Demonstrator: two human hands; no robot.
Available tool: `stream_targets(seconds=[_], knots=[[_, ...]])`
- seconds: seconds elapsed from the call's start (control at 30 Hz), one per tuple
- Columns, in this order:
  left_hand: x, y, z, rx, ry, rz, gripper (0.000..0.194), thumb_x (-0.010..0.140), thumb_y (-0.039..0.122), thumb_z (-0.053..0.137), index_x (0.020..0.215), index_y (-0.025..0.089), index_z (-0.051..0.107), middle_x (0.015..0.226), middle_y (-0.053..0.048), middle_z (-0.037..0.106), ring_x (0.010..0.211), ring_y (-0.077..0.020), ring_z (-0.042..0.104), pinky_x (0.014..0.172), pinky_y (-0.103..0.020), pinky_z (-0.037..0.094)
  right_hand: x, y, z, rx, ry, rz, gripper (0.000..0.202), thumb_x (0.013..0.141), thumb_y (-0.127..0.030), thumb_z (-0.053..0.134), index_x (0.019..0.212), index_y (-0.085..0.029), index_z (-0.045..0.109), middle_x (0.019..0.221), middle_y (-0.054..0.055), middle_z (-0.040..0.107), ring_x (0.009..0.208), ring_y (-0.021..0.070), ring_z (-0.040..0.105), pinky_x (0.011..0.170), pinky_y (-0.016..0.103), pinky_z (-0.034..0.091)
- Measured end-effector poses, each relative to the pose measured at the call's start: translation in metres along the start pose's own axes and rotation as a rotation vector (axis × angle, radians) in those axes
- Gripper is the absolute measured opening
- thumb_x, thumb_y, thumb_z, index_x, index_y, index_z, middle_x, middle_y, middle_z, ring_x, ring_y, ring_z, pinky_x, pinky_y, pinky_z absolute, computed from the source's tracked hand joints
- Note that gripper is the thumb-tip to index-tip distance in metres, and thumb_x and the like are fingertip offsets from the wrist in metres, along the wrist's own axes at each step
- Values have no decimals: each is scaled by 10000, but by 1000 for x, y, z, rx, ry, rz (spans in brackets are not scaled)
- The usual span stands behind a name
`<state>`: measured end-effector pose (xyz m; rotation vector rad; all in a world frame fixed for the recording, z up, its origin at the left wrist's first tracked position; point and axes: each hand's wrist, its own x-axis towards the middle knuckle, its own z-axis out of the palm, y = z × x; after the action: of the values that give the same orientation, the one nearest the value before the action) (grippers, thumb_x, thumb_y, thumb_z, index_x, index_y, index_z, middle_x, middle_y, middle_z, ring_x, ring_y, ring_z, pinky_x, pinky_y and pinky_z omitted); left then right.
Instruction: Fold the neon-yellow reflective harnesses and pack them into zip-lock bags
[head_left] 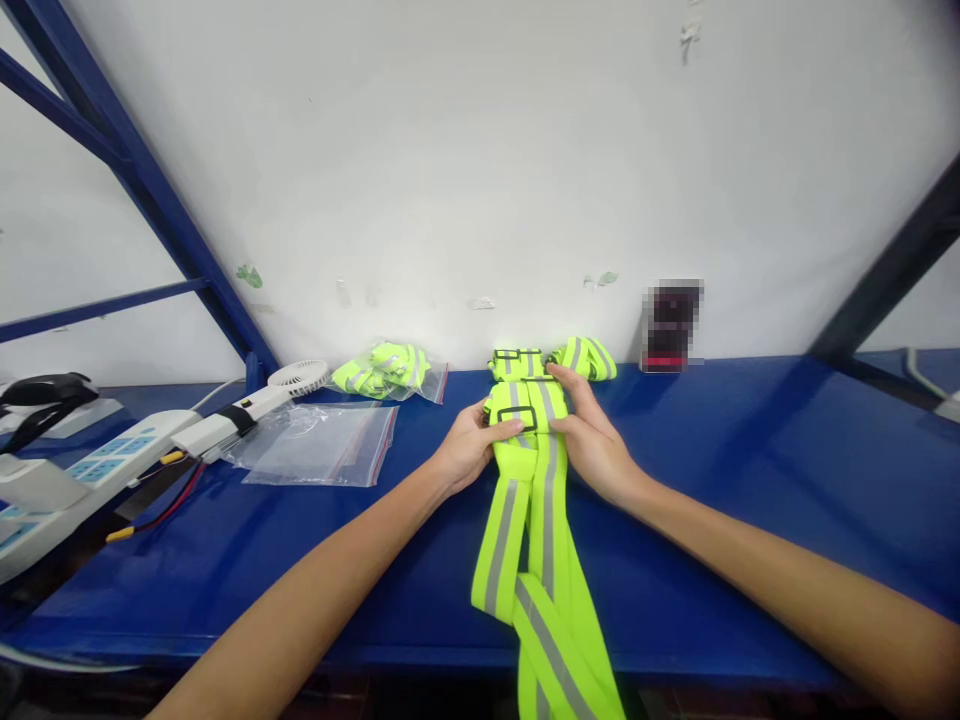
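Note:
A neon yellow reflective strap [548, 500] with grey stripes and black buckles lies between my hands, its long ends hanging over the front table edge. My left hand [472, 445] is closed on its left side, thumb beside the rectangular buckle. On the right side, my right hand [596, 435] grips the folded part between thumb and fingers. Just behind are a folded strap bundle [506, 362] and another rolled strap [589, 358]. Farther left, a neon bundle [386, 368] sits in a clear bag.
Flat clear zip bags [322, 445] lie left on the blue table [720, 500]. Beyond them are a white fan [298, 376], a power strip [112, 460] and cables. A pixelated dark object [671, 325] stands against the wall at back right.

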<state>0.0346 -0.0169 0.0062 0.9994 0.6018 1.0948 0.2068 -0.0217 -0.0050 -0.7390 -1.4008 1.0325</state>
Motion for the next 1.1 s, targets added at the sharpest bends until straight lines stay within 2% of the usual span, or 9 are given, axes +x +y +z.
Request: stream_targets(seconds=[0.07,0.17,0.23,0.33,0.5,0.6,0.7,0.9,1.1], knots=[[0,-1,-1,-18,-21,-16,542,626,170,858,1116,152,626,1058,-80,709,931,-207,677,930,-374,499,0,-3,2,56,12,9,673,747,-125,514,1364,-385,447,1537,-60,367,1439,231,319,1186,438,285],[1,-2,-2,-9,-19,-1,603,609,145,860,1148,176,590,1055,-68,707,939,-208,673,895,-363,513,2,-10,4,203,41,135,785,704,-101,547,1403,-410,369,1521,-31,403,1411,243,383,1143,465,361],[2,-3,-2,24,4,30,627,599,156,866,1155,182,578,1050,-64,705,932,-208,672,870,-350,519,4,-16,5,322,35,272,824,685,-95,558,1424,-383,335,1466,9,486,1351,262,470,1094,488,420],[4,-7,-6,70,42,85,660,598,180,872,1181,194,563,1037,-52,702,917,-197,672,864,-335,515,5,-20,6,413,-21,406,730,689,-97,569,1374,-302,423,1354,44,602,1279,283,545,1062,505,448],[6,-11,-13,103,22,84,555,633,236,866,1116,155,606,1042,-83,711,901,-214,687,867,-361,523,4,-18,8,391,-72,375,456,727,-136,647,1166,-245,587,1252,53,678,1215,295,596,1062,493,445],[6,-8,-14,154,-15,89,521,663,280,852,1115,148,628,1097,-109,711,934,-247,694,878,-386,528,1,-18,11,431,-40,349,451,734,-158,683,1163,-257,582,1256,54,677,1220,293,595,1050,497,457],[6,-7,-13,263,-51,146,508,743,334,794,1185,163,612,1200,-120,680,1077,-283,654,943,-406,504,0,-17,13,489,6,346,446,735,-154,694,1153,-262,583,1242,50,685,1215,285,600,1043,497,467],[7,-14,-17,619,-106,312,502,924,392,577,1384,217,475,1411,-97,526,1374,-276,410,1155,-418,305,3,-18,12,585,65,394,327,754,-128,665,1063,-225,624,1164,64,718,1208,282,605,1055,504,462],[9,-18,-22,646,-178,262,649,906,374,613,1475,237,334,1479,-110,459,1398,-291,381,1170,-458,272,2,-21,14,637,64,383,267,759,-106,644,998,-225,628,1145,54,721,1208,283,602,1052,516,462]])
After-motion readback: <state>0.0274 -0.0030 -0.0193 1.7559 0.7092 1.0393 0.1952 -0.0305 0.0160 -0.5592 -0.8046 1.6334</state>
